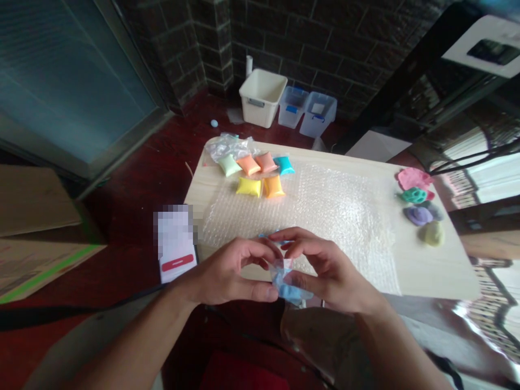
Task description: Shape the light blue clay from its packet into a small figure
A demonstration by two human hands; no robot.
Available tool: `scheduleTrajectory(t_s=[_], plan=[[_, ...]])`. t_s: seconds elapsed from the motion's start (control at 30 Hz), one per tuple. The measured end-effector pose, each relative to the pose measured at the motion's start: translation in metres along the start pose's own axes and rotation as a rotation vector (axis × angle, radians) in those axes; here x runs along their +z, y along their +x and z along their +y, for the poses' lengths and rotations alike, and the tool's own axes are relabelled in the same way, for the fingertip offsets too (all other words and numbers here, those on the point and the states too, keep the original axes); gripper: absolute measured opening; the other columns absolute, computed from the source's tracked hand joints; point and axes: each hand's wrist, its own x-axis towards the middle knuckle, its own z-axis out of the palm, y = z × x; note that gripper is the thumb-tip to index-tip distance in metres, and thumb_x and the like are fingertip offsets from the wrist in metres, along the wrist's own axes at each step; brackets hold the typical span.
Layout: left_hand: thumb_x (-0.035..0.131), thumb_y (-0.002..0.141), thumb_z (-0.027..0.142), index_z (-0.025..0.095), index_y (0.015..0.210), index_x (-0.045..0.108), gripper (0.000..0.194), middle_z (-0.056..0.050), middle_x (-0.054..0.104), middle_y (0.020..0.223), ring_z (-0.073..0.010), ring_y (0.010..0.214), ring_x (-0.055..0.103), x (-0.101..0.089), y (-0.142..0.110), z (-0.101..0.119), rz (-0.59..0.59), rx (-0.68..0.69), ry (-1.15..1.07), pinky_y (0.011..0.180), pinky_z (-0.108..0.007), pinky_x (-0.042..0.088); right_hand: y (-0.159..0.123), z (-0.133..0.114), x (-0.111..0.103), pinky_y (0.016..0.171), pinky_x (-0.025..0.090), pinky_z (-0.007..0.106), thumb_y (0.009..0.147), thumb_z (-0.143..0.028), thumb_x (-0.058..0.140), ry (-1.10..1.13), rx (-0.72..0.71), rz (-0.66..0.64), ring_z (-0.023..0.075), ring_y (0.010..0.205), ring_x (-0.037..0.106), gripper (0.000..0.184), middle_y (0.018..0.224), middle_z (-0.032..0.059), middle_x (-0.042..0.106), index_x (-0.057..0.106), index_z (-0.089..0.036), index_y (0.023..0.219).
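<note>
Both my hands meet at the near edge of a low wooden table (426,271). My left hand (227,273) and my right hand (325,271) pinch a small clear packet of light blue clay (286,284) between their fingertips, holding it just above the table edge. Further back lie several sealed clay packets: a green one (228,164), two orange ones (248,164), a teal one (284,165) and two yellow ones (249,186). A sheet of bubble wrap (341,211) covers the table's middle.
Shaped clay lumps sit at the table's right side: pink (412,177), green (413,195), purple (418,215) and pale yellow (432,233). A phone (175,244) rests at the left edge. A cream basket (262,96) and two clear bins (317,112) stand by the brick wall.
</note>
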Motion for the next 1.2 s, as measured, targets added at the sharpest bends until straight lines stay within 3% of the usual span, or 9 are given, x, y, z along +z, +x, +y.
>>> scheduleTrajectory(t_s=[0.23,0.63,0.87,1.03,1.2], plan=[[0.098,0.065,0.028,0.017,0.087,0.078,0.032,-0.006,0.072,0.105,-0.0226,0.104,0.067,-0.0003,0.0067,-0.0018,0.087,0.166,0.113,0.096,-0.036,0.048,-0.0004,0.0042,0.0028,0.111,0.049,0.051,0.091,-0.015,0.080,0.000,0.017,0.040,0.0275,0.127,0.063,0.017,0.132,0.0065,0.068,0.076,-0.028,0.101],[0.095,0.068,0.042,0.021,0.088,0.077,0.034,-0.003,0.067,0.100,-0.0207,0.096,0.064,-0.0023,0.0038,-0.0035,0.040,0.202,0.288,0.089,-0.034,0.047,0.0027,0.0068,0.0041,0.109,0.049,0.050,0.092,-0.019,0.078,-0.124,0.042,0.036,0.0277,0.122,0.064,0.010,0.126,0.0077,0.069,0.075,-0.028,0.096],[0.092,0.073,0.039,0.022,0.086,0.078,0.026,-0.005,0.066,0.103,-0.0242,0.102,0.064,-0.0033,0.0069,-0.0074,0.068,0.194,0.441,0.093,-0.037,0.047,-0.0015,0.0020,0.0038,0.112,0.045,0.052,0.092,-0.017,0.072,-0.053,0.107,-0.008,0.0325,0.136,0.053,0.011,0.139,0.0097,0.060,0.068,-0.027,0.095],[0.085,0.083,0.032,0.019,0.085,0.076,0.016,-0.004,0.073,0.104,-0.0225,0.103,0.067,-0.0073,0.0093,-0.0032,-0.106,0.179,0.330,0.095,-0.037,0.048,-0.0040,0.0034,0.0045,0.116,0.041,0.057,0.093,-0.031,0.073,0.082,0.167,-0.084,0.0361,0.144,0.045,0.008,0.148,0.0089,0.054,0.066,-0.027,0.094],[0.085,0.082,0.034,0.018,0.087,0.078,0.018,-0.004,0.076,0.097,-0.0210,0.098,0.068,-0.0058,0.0088,-0.0027,-0.080,0.110,0.103,0.095,-0.037,0.050,0.0008,0.0011,0.0077,0.118,0.041,0.056,0.087,-0.030,0.082,0.136,0.140,-0.056,0.0343,0.141,0.050,0.015,0.147,0.0064,0.057,0.073,-0.029,0.098]])
